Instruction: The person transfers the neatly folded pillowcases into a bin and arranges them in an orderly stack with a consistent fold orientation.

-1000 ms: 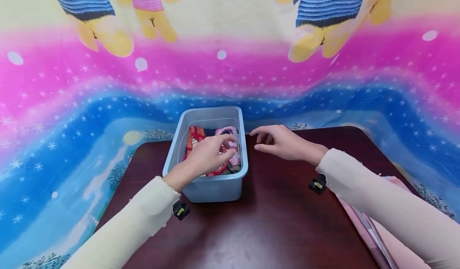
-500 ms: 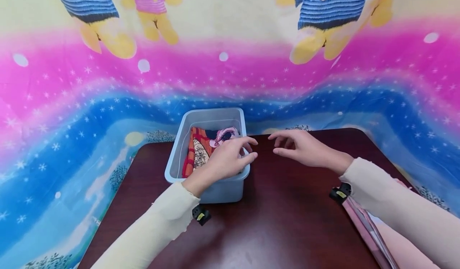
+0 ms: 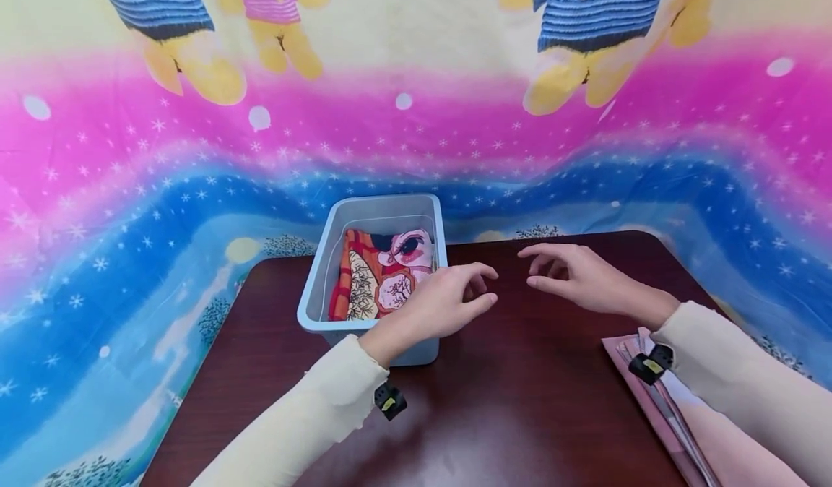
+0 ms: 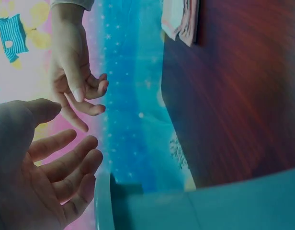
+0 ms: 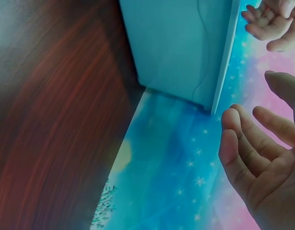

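Note:
My left hand hovers over the right front rim of a grey-blue plastic bin, its fingers loosely bent and nothing between them. Inside the bin lies a folded cloth with a red, orange and pink printed pattern; my left hand and wrist hide its front right corner. Farther right, my right hand hangs above the tabletop with relaxed fingers and holds nothing. In the left wrist view both hands face each other with a gap between them. The right wrist view shows the bin's outer side beyond the right hand's fingers.
A dark reddish-brown table carries the bin near its back edge. At the right edge a pile of folded pink cloth lies partly under my right forearm. A printed curtain with bears and snowflakes hangs close behind the table.
Both hands have moved right, the left from over the bin's middle to its right rim, uncovering more of the printed cloth. The right hand has shifted toward the pink pile's side.

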### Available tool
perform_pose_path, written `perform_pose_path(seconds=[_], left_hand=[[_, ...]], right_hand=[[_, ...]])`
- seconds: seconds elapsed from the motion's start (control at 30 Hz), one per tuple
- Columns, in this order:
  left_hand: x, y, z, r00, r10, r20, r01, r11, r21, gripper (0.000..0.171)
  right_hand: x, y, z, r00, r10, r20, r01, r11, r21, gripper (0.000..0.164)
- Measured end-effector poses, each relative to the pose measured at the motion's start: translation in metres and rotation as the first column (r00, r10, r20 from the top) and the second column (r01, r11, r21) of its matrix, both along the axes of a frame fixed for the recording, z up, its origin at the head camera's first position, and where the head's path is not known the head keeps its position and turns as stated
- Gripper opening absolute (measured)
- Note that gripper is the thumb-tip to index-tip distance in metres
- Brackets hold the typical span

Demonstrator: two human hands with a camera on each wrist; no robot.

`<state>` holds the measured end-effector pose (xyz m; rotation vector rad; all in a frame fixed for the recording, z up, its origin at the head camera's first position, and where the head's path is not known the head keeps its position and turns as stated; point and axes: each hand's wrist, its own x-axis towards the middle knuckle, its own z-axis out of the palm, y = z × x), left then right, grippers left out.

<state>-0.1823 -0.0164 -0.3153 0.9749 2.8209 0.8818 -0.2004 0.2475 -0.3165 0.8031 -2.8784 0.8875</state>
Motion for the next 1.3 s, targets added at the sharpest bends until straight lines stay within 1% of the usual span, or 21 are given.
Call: perform_pose_path(seconds=[0.1, 0.27, 0.37, 0.5, 0.6, 0.7, 0.8, 0.97, 1.1, 1.3], left_hand=[[0.003, 0.005, -0.002, 1.000, -0.016, 0.016, 0.017, 0.999, -0.034, 0.039], [0.006, 0.013, -0.003, 0.998, -0.051, 0.023, 0.053, 0.994, -0.092, 0.040], [0.009, 0.020, -0.008, 0.996, -0.078, 0.029, 0.081, 0.993, -0.089, 0.039], [0.014, 0.028, -0.015, 0.995, -0.100, 0.026, 0.102, 0.991, -0.090, 0.039], [0.016, 0.033, -0.021, 0.994, -0.110, 0.022, 0.112, 0.988, -0.107, 0.038], [0.018, 0.036, -0.028, 0.992, -0.117, 0.038, 0.121, 0.985, -0.126, 0.038], [0.020, 0.039, -0.036, 0.991, -0.120, 0.055, 0.127, 0.980, -0.152, 0.039], [0.024, 0.045, -0.049, 0.989, -0.136, 0.058, 0.145, 0.973, -0.177, 0.039], [0.027, 0.050, -0.061, 0.988, -0.134, 0.079, 0.146, 0.973, -0.180, 0.039], [0.029, 0.055, -0.076, 0.985, -0.128, 0.117, 0.146, 0.975, -0.169, 0.038]], right_hand=[[0.002, 0.008, -0.006, 1.000, -0.008, 0.005, 0.008, 1.000, -0.001, 0.041], [0.004, 0.020, -0.016, 1.000, -0.015, -0.009, 0.015, 1.000, -0.004, 0.039], [0.005, 0.028, -0.022, 1.000, -0.026, -0.015, 0.026, 1.000, 0.000, 0.038], [0.006, 0.037, -0.028, 0.999, -0.039, -0.017, 0.039, 0.999, 0.010, 0.038], [0.007, 0.043, -0.033, 0.999, -0.050, -0.020, 0.050, 0.998, 0.024, 0.037], [0.009, 0.050, -0.037, 0.998, -0.061, -0.016, 0.062, 0.997, 0.036, 0.037], [0.012, 0.060, -0.040, 0.997, -0.073, -0.004, 0.073, 0.996, 0.053, 0.037], [0.018, 0.078, -0.046, 0.996, -0.090, 0.026, 0.088, 0.993, 0.072, 0.038], [0.021, 0.092, -0.056, 0.993, -0.105, 0.048, 0.101, 0.992, 0.071, 0.039], [0.026, 0.109, -0.072, 0.987, -0.111, 0.117, 0.107, 0.994, 0.034, 0.041]])
